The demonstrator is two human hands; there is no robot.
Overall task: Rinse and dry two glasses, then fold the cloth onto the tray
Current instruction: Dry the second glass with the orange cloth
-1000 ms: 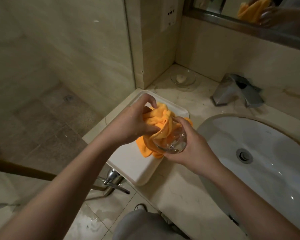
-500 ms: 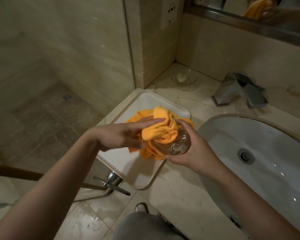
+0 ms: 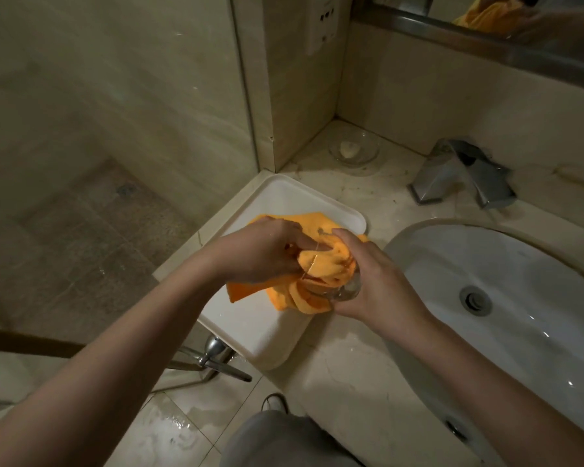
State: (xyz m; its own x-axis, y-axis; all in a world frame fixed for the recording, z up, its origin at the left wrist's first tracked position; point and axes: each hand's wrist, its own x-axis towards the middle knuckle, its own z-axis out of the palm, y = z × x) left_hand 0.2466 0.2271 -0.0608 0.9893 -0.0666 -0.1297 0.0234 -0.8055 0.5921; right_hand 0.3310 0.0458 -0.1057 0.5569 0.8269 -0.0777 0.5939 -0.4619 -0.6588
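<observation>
— What are the hands doing?

— The right hand is gripping a clear glass, tilted on its side, fingers curled round its base. The left hand is pinching the orange cloth and pressing it into the glass mouth, fingers bunched together.

— Where is that happening?

— Just above the white tray, which is sitting on the bench left of the sink. Loose cloth is hanging down over the tray. A tap and a small glass dish are standing farther back.
</observation>
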